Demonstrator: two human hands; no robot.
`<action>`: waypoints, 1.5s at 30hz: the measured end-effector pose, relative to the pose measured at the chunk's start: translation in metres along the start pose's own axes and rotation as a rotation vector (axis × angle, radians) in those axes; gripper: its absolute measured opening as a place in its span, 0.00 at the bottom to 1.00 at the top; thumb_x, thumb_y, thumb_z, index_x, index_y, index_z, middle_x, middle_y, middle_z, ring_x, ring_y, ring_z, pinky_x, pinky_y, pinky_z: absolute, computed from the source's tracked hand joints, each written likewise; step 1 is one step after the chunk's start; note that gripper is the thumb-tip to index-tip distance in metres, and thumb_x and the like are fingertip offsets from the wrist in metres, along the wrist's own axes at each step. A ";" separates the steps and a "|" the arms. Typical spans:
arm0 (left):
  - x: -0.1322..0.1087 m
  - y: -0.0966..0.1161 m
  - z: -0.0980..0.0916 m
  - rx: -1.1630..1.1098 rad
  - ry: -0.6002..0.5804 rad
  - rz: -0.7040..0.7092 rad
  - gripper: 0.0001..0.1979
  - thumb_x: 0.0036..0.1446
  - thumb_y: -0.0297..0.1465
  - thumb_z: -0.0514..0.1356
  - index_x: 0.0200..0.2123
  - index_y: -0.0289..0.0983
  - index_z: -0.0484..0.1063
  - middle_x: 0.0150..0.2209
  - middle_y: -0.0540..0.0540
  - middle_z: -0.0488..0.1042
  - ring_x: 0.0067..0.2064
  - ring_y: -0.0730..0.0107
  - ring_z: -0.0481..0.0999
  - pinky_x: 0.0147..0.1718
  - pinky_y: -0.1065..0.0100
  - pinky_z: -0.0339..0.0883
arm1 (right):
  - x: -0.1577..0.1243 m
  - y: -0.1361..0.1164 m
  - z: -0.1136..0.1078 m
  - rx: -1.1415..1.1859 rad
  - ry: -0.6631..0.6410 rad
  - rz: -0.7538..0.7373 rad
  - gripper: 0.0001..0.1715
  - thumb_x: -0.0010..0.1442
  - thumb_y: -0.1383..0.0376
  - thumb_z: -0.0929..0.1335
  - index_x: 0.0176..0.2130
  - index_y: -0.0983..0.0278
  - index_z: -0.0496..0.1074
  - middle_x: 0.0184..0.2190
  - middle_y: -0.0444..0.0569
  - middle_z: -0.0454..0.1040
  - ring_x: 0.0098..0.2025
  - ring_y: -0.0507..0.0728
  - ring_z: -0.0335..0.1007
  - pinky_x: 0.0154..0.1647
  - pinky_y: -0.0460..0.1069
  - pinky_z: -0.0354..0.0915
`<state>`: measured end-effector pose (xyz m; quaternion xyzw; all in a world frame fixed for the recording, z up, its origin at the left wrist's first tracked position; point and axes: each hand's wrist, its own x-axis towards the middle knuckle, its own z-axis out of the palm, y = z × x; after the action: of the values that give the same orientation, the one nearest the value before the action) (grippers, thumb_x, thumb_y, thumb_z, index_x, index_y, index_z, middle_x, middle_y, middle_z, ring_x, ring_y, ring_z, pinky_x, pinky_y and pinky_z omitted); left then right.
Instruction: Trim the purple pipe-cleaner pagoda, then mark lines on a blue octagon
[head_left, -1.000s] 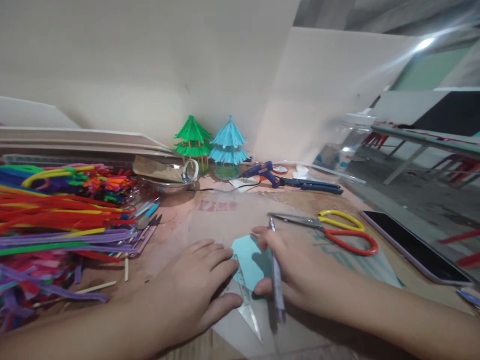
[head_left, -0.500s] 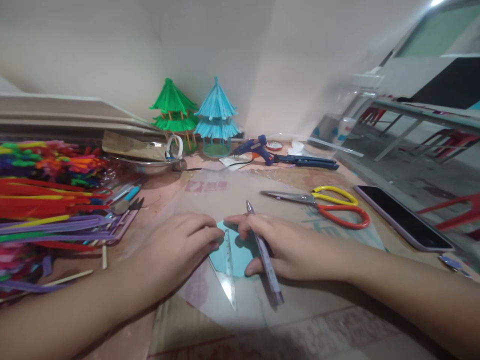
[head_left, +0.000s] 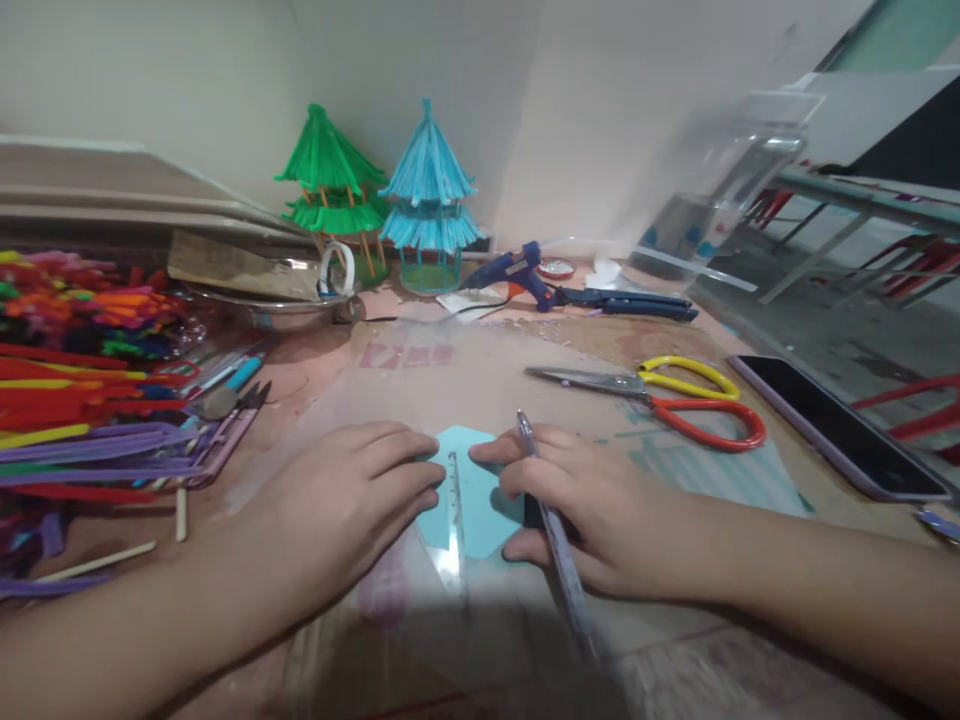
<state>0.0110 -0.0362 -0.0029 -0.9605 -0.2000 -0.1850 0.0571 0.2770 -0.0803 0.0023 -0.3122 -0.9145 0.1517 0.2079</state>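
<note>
A light-blue, several-sided piece of paper [head_left: 472,520] lies flat between my two hands. Across its left part runs a clear ruler with a slanted edge, seemingly a set square [head_left: 454,520]. My left hand [head_left: 367,475] holds this set square down, fingers closed together at the paper's left edge; its thumb is hidden. A pen [head_left: 559,545] is tucked between the fingers of my right hand [head_left: 592,500], tip pointing away from me. The index fingertip and thumb of that hand touch the paper's right edge.
Scissors [head_left: 652,385] and a phone [head_left: 832,425] lie right. Behind stand green [head_left: 330,155] and blue [head_left: 427,165] pavilion models, a glue gun [head_left: 517,272], pliers [head_left: 630,302] and a metal bowl [head_left: 277,312]. Pipe cleaners [head_left: 90,440] are piled left.
The view has tipped down and come closer. My right hand has shifted slightly rightward with the pen, and more of the blue paper's top edge shows between the hands.
</note>
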 end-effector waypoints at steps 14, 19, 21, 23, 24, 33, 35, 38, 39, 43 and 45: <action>-0.008 0.016 -0.010 -0.136 -0.162 -0.151 0.38 0.55 0.49 0.68 0.64 0.39 0.65 0.62 0.37 0.72 0.59 0.41 0.74 0.54 0.45 0.74 | -0.005 0.008 0.006 -0.020 0.041 -0.048 0.08 0.68 0.63 0.68 0.42 0.66 0.70 0.53 0.64 0.76 0.55 0.64 0.70 0.53 0.57 0.66; 0.001 0.021 -0.010 -0.178 -0.161 -0.200 0.45 0.45 0.53 0.72 0.61 0.37 0.67 0.58 0.35 0.74 0.57 0.41 0.73 0.54 0.45 0.72 | -0.004 0.008 0.007 -0.035 0.049 -0.048 0.10 0.68 0.60 0.67 0.42 0.67 0.70 0.52 0.65 0.76 0.52 0.66 0.70 0.51 0.58 0.66; 0.003 0.022 -0.009 -0.232 -0.168 -0.208 0.42 0.45 0.50 0.73 0.60 0.39 0.68 0.57 0.37 0.73 0.57 0.44 0.72 0.55 0.48 0.71 | -0.003 0.006 0.005 -0.039 0.037 -0.040 0.12 0.69 0.59 0.66 0.41 0.67 0.71 0.50 0.64 0.77 0.50 0.66 0.70 0.49 0.58 0.67; 0.005 0.021 -0.008 -0.289 -0.176 -0.237 0.41 0.44 0.48 0.74 0.59 0.40 0.68 0.56 0.39 0.72 0.57 0.46 0.72 0.54 0.49 0.71 | -0.002 0.005 0.003 -0.039 0.023 -0.033 0.14 0.69 0.57 0.65 0.42 0.67 0.71 0.49 0.64 0.77 0.49 0.66 0.70 0.49 0.58 0.67; 0.006 0.020 -0.008 -0.321 -0.185 -0.251 0.41 0.44 0.48 0.74 0.59 0.41 0.68 0.55 0.40 0.71 0.56 0.46 0.71 0.53 0.50 0.71 | -0.001 0.004 0.002 -0.038 0.020 -0.031 0.15 0.69 0.57 0.65 0.42 0.68 0.71 0.49 0.65 0.77 0.48 0.66 0.70 0.48 0.58 0.66; 0.007 0.002 -0.015 -0.320 -0.263 -0.088 0.36 0.50 0.54 0.69 0.58 0.45 0.71 0.57 0.42 0.73 0.55 0.49 0.72 0.51 0.54 0.67 | 0.000 0.004 0.003 -0.017 0.031 -0.028 0.16 0.69 0.56 0.66 0.42 0.68 0.71 0.50 0.65 0.75 0.49 0.67 0.70 0.48 0.59 0.66; 0.007 -0.004 -0.016 -0.299 -0.275 0.015 0.27 0.56 0.51 0.66 0.55 0.46 0.74 0.55 0.44 0.76 0.53 0.53 0.73 0.50 0.57 0.66 | -0.001 0.004 0.004 -0.014 0.036 -0.037 0.16 0.69 0.56 0.66 0.43 0.68 0.70 0.50 0.65 0.75 0.50 0.67 0.70 0.49 0.59 0.66; 0.006 -0.009 -0.018 -0.267 -0.291 0.069 0.22 0.59 0.49 0.64 0.52 0.45 0.74 0.49 0.45 0.77 0.49 0.56 0.74 0.46 0.60 0.65 | -0.001 0.005 0.004 -0.014 0.039 -0.039 0.15 0.69 0.57 0.65 0.43 0.67 0.70 0.51 0.64 0.75 0.51 0.67 0.70 0.49 0.59 0.66; 0.006 -0.010 -0.018 -0.264 -0.298 0.070 0.22 0.59 0.50 0.65 0.51 0.44 0.74 0.47 0.45 0.77 0.47 0.56 0.74 0.45 0.60 0.65 | -0.001 0.005 0.004 -0.016 0.039 -0.038 0.14 0.69 0.57 0.65 0.43 0.67 0.69 0.51 0.64 0.75 0.51 0.67 0.70 0.49 0.59 0.66; 0.006 -0.014 -0.020 -0.323 -0.360 -0.008 0.27 0.51 0.53 0.68 0.45 0.41 0.72 0.40 0.47 0.74 0.41 0.58 0.73 0.38 0.63 0.63 | 0.000 0.004 0.004 -0.032 0.032 -0.042 0.13 0.70 0.57 0.65 0.42 0.66 0.68 0.51 0.64 0.75 0.50 0.66 0.70 0.49 0.59 0.66; 0.007 -0.015 -0.021 -0.349 -0.369 -0.054 0.27 0.48 0.54 0.70 0.42 0.41 0.72 0.37 0.48 0.73 0.39 0.59 0.72 0.35 0.65 0.61 | 0.000 0.004 0.004 -0.037 0.026 -0.045 0.13 0.70 0.57 0.65 0.43 0.65 0.68 0.50 0.64 0.75 0.49 0.66 0.70 0.48 0.59 0.66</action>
<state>0.0038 -0.0244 0.0196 -0.9677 -0.1975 -0.0399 -0.1517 0.2775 -0.0776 -0.0031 -0.2971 -0.9212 0.1260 0.2173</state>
